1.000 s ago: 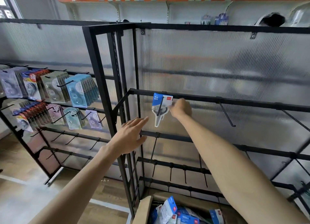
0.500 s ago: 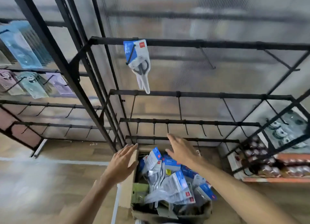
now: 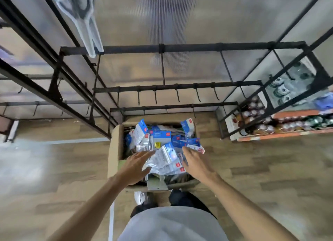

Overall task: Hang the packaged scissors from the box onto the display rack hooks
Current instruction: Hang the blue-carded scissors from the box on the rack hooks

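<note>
A cardboard box (image 3: 113, 150) stands on the floor below the black display rack (image 3: 180, 47), filled with several blue-and-white packaged scissors (image 3: 167, 156). One packaged pair (image 3: 81, 15) hangs from a hook at the top left. My left hand (image 3: 134, 166) reaches into the box with straight fingers, touching the left side of the top packs. My right hand (image 3: 195, 164) is over the box's right side, fingers spread, at the edge of the same packs. Neither hand grips anything.
Rows of bare hooks (image 3: 177, 94) jut from the rack's lower bars above the box. A low orange shelf (image 3: 281, 132) with bottles stands at the right. Another rack frame (image 3: 36, 64) runs along the left. My legs and shoe (image 3: 140, 197) are just behind the box.
My right hand let go of the pack it hung on the hook, and both hands came down into the box. The view tilted from the rack down to the floor.
</note>
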